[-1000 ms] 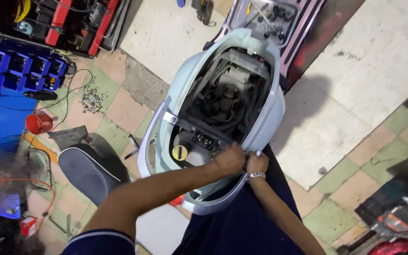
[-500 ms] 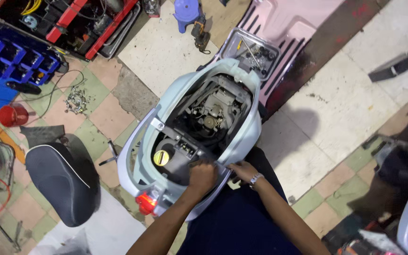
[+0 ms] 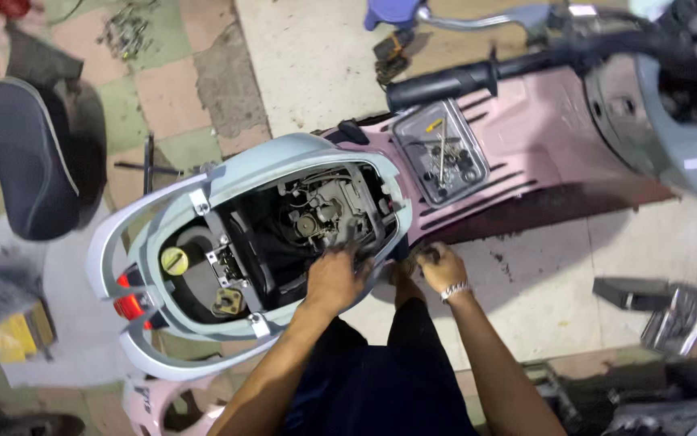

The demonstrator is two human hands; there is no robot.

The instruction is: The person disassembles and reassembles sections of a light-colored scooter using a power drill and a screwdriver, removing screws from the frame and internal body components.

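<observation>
Scooter body (image 3: 284,173) lengthwise, tail lower-left

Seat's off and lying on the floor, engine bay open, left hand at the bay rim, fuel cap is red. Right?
Not quite: the fuel cap is yellow, not red; the red part nearby is the tail light. The head view shows it. The rest holds: the seat lies on the floor, the engine bay is open, and the left hand is at its rim.
</observation>
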